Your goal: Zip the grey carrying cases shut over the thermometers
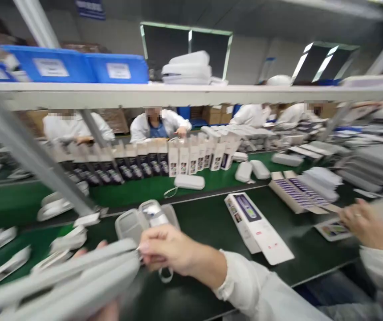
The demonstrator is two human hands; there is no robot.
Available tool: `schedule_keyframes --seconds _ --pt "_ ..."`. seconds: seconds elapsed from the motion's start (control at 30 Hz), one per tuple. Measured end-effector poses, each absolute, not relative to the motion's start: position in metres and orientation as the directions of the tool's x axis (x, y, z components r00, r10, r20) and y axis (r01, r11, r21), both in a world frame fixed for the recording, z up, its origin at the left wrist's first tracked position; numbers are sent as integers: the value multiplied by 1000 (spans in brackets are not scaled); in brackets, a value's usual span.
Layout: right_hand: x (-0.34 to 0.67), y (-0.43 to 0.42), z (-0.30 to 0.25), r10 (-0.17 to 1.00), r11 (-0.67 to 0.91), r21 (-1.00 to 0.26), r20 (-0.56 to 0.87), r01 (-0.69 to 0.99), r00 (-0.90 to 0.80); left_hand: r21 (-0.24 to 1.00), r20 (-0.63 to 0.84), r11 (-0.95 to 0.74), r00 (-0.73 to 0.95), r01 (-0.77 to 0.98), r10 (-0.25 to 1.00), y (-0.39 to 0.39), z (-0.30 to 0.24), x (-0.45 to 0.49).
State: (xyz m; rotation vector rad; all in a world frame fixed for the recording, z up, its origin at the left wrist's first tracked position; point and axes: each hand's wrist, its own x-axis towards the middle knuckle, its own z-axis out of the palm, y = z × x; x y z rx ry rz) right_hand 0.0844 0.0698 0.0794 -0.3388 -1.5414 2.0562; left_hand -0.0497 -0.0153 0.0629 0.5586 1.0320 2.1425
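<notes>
Close in at the lower left, a light grey carrying case (94,285) with a long gap along its side is blurred by motion. My left hand (106,310) is wrapped around it from below and behind, mostly hidden by the case. At the case's far end, my right hand (169,249) is closed in a pinch; the small part between its fingertips is too small to make out. A pale wrist strap loop (166,275) hangs below that hand. Just behind it lies an open grey case (129,225) with a white packet (154,213) inside.
A white printed box (258,227) lies on the dark bench, beside a carton of purple-striped packs (291,191). At right, a co-worker's hand (361,223) holds a pale case. Upright boxes (178,158) line the green belt. A slanted metal post (41,147) stands at left.
</notes>
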Motion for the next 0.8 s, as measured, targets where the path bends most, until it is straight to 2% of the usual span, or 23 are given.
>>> schedule_keyframes --seconds 0.03,0.13,0.2,0.27,0.4,0.43,0.5,0.57,0.6,0.73,0.8 --pt "80 67 74 529 -270 -916 116 -296 -841 798 93 -483 -717 -361 691 -15 68 -52" --pt "64 57 58 441 -526 -796 46 -300 -896 615 209 -747 -861 -253 464 -7 77 -62" --pt "60 52 54 407 -621 -731 9 -284 -914 590 264 -772 -846 -238 463 -5 73 -69" --pt "62 53 56 420 -615 -729 19 -300 -907 630 271 -736 -817 -249 509 -9 61 -74" --pt "76 64 68 475 -477 -851 -41 -219 -879 806 269 -549 -688 -222 674 -27 27 -84" --pt "79 67 71 474 -444 -878 -60 -180 -879 859 294 -486 -623 -161 725 -31 21 -85" --pt "86 72 79 482 -371 -918 -60 -142 -874 928 358 -359 -489 96 795 -35 15 -85" --pt "94 77 87 529 -208 -968 7 -137 -849 900 375 -233 -382 369 845 -36 18 -79" --pt "99 79 91 552 -105 -986 50 -129 -832 874 365 -184 -358 449 859 -36 21 -74" --pt "117 75 104 598 184 -982 138 -33 -789 824 190 33 -330 566 925 -41 46 -50" --pt "121 66 107 594 347 -935 160 73 -788 669 93 145 -276 729 957 -44 60 -42"
